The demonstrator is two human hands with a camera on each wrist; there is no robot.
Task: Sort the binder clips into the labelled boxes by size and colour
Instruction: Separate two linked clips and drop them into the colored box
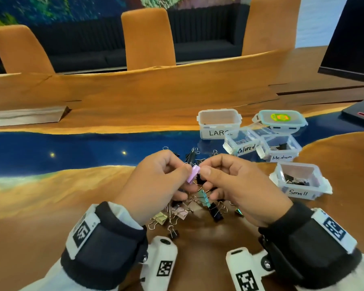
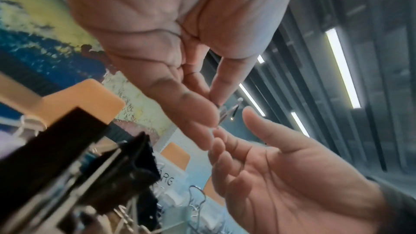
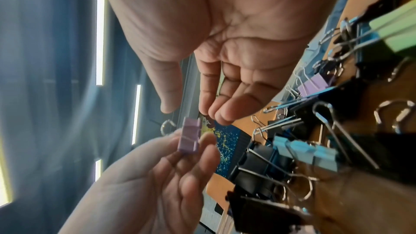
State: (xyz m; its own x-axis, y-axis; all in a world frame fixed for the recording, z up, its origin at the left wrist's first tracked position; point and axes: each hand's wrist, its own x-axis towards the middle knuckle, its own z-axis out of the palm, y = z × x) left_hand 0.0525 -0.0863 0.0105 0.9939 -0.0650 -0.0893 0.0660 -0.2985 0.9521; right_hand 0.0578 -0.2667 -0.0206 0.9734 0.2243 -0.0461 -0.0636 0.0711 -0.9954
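A small purple binder clip (image 1: 193, 173) (image 3: 190, 138) is pinched between the thumb and fingers of my left hand (image 1: 187, 173) (image 3: 191, 149) above the pile. My right hand (image 1: 206, 175) (image 3: 193, 113) is right beside it, thumb and fingertips loosely either side of the clip's top without clamping it. A pile of black and pastel clips (image 1: 215, 211) (image 3: 303, 150) lies on the table beneath both hands. Four clear boxes stand at the right: Large (image 1: 219, 124), Colored (image 1: 243, 143), Medium (image 1: 280, 148), Small (image 1: 298, 181). The Medium and Small boxes hold black clips.
A closed lidded container (image 1: 280, 119) sits behind the boxes. A dark screen (image 1: 353, 38) and a dark flat object (image 1: 361, 114) are at the far right. A dark slab (image 1: 25, 115) lies at the left. Orange chairs (image 1: 147, 38) line the table's far side.
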